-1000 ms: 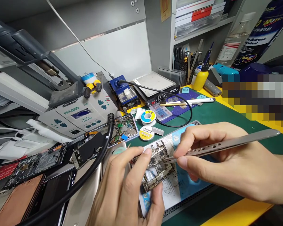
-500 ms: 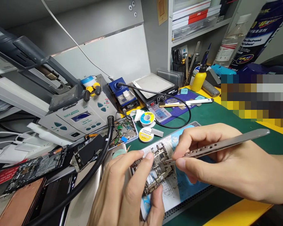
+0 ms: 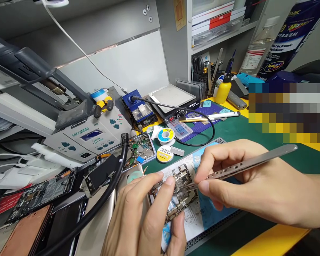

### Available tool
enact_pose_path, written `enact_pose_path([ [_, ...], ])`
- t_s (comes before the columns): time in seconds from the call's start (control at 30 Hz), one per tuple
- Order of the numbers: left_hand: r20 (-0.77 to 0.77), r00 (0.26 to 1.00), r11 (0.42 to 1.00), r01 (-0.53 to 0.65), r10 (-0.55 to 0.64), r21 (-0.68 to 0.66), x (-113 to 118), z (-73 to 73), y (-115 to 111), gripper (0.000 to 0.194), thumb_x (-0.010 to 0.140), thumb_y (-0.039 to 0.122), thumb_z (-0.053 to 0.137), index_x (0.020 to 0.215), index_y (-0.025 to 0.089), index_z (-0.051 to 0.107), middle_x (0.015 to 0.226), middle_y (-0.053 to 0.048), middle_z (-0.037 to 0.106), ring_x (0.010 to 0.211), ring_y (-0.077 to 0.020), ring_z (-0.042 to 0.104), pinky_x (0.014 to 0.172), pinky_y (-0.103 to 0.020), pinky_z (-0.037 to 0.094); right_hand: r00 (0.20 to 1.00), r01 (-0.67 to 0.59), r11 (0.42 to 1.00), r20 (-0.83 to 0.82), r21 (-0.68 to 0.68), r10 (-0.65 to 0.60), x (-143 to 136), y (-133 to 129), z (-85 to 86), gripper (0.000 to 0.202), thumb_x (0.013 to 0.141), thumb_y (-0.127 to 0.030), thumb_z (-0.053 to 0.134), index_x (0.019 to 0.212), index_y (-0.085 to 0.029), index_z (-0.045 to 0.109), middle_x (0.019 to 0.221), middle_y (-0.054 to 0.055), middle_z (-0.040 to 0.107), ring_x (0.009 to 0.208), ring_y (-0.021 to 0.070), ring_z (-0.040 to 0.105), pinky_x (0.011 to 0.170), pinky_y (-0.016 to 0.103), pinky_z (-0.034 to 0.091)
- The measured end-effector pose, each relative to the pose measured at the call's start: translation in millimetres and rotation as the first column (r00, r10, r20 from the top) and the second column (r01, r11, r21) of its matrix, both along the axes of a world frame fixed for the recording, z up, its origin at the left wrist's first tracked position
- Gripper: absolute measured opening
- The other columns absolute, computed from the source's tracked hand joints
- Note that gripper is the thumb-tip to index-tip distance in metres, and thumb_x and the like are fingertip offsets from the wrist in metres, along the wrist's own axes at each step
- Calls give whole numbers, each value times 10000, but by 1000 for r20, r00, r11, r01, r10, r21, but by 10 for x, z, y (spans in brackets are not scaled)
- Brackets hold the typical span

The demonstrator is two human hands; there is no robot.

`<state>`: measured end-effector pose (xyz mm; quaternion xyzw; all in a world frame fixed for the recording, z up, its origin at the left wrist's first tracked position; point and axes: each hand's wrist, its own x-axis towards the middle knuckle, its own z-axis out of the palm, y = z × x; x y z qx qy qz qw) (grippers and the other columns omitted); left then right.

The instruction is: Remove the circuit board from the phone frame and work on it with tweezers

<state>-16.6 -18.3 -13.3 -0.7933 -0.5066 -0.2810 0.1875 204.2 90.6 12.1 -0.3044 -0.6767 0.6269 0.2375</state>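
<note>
A small circuit board (image 3: 179, 192) lies slightly tilted over a white and blue printed mat (image 3: 209, 202). Its edges are gripped between the fingers and thumb of my left hand (image 3: 146, 213), which covers the board's left side. Metal tweezers (image 3: 245, 161) with a row of holes are pinched in my right hand (image 3: 245, 181), between thumb and forefinger. Their tips touch or hover just over the middle of the board; which of the two cannot be made out.
Behind the board stand a solder spool (image 3: 165, 135), a round tin (image 3: 164, 154) and a tray of board parts (image 3: 140, 151). A black hose (image 3: 104, 202) crosses the left side near a grey soldering station (image 3: 93, 133). A yellow bottle (image 3: 223, 92) is at the back right.
The view has shifted slightly. Both hands keep their grips, and the board appears tilted a little differently under the tweezer tips.
</note>
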Motion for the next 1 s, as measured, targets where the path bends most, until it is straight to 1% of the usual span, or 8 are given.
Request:
enact_pose_path([
  [0.13,-3,1000,1000,0,0,-9,4,-1,8,794,740,129,824,1465,166,502,1326,-101,618,1178,-244,632,1007,-348,542,1000,-29,997,2,-65,29,8,7,2,125,870,-278,670,773,-199,665,579,-3,643,511,127,525,453,217,371],
  [0.27,-20,1000,1000,18,-18,-10,-5,14,13,750,741,134,821,1433,143,531,1316,-114,624,1169,-253,634,987,-362,558,999,-35,995,4,-89,36,20,2,8,119,865,-272,673,775,-195,666,576,-4,637,508,122,519,456,213,379],
  [0.4,-39,998,998,53,-54,-19,0,44,14,733,733,79,804,1410,75,524,1311,-156,612,1178,-269,626,992,-389,555,999,-37,993,-3,-113,37,7,0,20,108,835,-262,703,766,-189,664,587,-4,642,518,118,531,463,203,401],
  [0.5,-19,999,998,45,-45,-38,27,61,17,682,744,57,786,1379,67,537,1306,-161,610,1163,-262,624,1000,-405,546,999,-37,990,-17,-135,35,-8,6,20,97,820,-251,712,767,-184,665,587,-5,640,516,115,535,460,198,402],
  [0.6,-20,998,997,51,-52,-51,50,72,24,638,755,38,764,1355,67,550,1308,-158,616,1175,-255,617,1024,-413,532,999,-35,990,-34,-135,31,-11,10,12,112,847,-261,689,770,-183,665,588,-6,638,520,112,535,470,196,411],
  [0.73,-44,994,994,95,-97,-51,51,88,45,638,756,30,751,1358,33,540,1278,-166,646,1202,-244,610,1060,-401,516,998,-48,991,-40,-125,44,5,9,8,113,864,-262,682,785,-183,665,591,-8,641,531,112,541,483,193,420],
  [1.0,-33,992,990,119,-122,-76,40,82,60,665,759,17,759,1378,30,517,1287,-178,655,1218,-242,602,1047,-413,530,997,-70,990,-39,-119,66,1,13,20,86,862,-221,665,785,-183,662,596,-12,640,538,108,533,487,190,416],
])
